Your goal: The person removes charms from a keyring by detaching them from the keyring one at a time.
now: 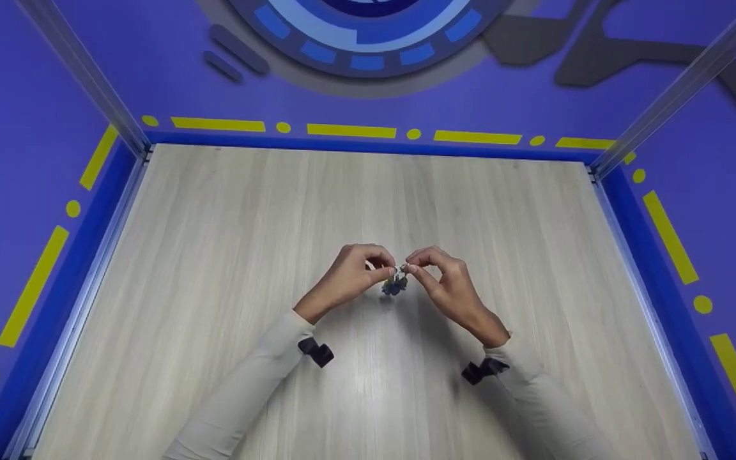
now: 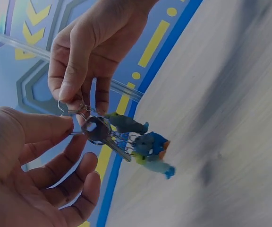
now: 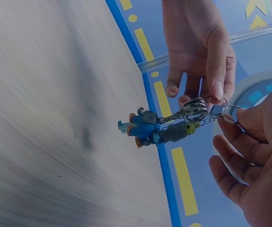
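In the head view, my left hand [image 1: 352, 271] and right hand [image 1: 448, 284] meet above the table, a bunch of keychains [image 1: 394, 285] hanging between them. Thumb and forefinger of the left hand pinch its metal rings on one side. From the other side the right hand pinches a thin split ring [image 3: 231, 113], linked to the rest. Several small figurines [image 2: 148, 143], blue, grey and yellow-green, dangle on short chains. A silver key [image 2: 119, 147] hangs beside them in the left wrist view. More rings [image 3: 195, 109] are bunched under the left fingertips. The other fingers of both hands are loosely bent.
A pale wood-grain table [image 1: 246, 211] lies beneath the hands. Blue panels [image 1: 368, 108] with yellow markings stand around its back and sides, with metal posts at the back corners. Each forearm wears a black strap mount [image 1: 315, 351] over a light sleeve.
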`<state>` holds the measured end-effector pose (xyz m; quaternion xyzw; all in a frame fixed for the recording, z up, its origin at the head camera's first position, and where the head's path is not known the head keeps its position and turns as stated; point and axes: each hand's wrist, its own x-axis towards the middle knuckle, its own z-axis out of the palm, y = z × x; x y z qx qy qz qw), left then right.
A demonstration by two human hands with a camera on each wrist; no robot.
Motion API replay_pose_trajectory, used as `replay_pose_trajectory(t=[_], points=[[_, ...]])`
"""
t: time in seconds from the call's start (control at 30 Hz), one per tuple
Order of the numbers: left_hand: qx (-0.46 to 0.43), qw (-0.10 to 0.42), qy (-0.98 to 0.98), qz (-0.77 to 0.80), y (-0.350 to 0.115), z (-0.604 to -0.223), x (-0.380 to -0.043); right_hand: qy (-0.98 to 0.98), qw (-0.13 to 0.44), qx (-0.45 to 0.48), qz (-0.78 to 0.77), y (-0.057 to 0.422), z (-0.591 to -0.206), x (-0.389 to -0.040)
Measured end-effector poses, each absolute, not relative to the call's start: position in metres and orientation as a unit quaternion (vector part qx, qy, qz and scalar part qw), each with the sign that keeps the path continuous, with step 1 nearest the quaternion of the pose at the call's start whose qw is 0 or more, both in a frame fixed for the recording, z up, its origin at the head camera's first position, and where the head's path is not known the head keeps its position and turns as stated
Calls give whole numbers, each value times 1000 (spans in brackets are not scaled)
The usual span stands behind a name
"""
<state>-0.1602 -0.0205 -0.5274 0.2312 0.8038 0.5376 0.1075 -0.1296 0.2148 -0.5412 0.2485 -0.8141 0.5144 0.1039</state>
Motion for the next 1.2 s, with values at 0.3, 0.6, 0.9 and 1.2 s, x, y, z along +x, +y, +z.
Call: replay_pose_trajectory(t=[0.3, 0.6, 0.9, 1.2], points=[[234, 81, 803, 542, -17, -523, -159, -814, 115, 261, 506, 217, -539, -131], [224, 85, 767, 595, -23, -527, -158, -810, 114, 234, 525, 222, -543, -131], [220, 116, 781, 572, -23, -528, -157, -804, 105, 239, 535, 218, -542, -129], [227, 107, 801, 543, -18, -526, -157, -806, 113, 264, 518, 216, -542, -129]])
